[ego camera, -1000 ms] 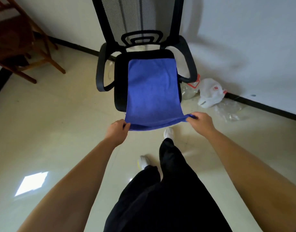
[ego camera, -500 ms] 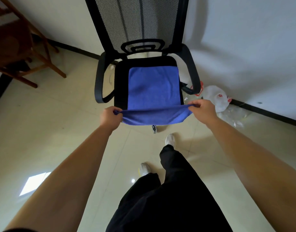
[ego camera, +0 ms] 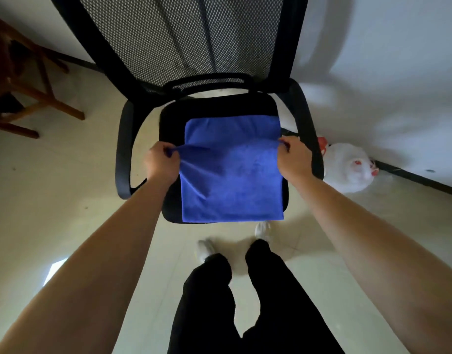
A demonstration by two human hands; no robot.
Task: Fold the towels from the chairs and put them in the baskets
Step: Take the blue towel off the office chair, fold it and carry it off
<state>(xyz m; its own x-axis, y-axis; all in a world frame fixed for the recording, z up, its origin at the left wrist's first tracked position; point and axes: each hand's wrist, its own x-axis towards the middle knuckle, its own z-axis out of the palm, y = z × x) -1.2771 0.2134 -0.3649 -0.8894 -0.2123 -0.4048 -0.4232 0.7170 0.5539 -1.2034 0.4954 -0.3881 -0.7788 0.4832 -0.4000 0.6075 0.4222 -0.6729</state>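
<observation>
A blue towel [ego camera: 232, 175] lies on the seat of a black mesh office chair [ego camera: 174, 118], its near half doubled over toward the backrest. My left hand [ego camera: 162, 163] pinches the left corner of the folded-over layer above the seat's left side. My right hand [ego camera: 294, 159] pinches the right corner at the seat's right edge. The fold line runs along the seat's front edge. No basket is in view.
A wooden chair [ego camera: 28, 93] stands at the far left. A white plastic bag [ego camera: 347, 169] lies on the floor by the wall, right of the office chair. My legs and shoes [ego camera: 260, 229] stand just in front of the seat on the tiled floor.
Both hands carried the towel's near edge up and forward over the seat, doubling the towel over. I have stepped closer to the chair.
</observation>
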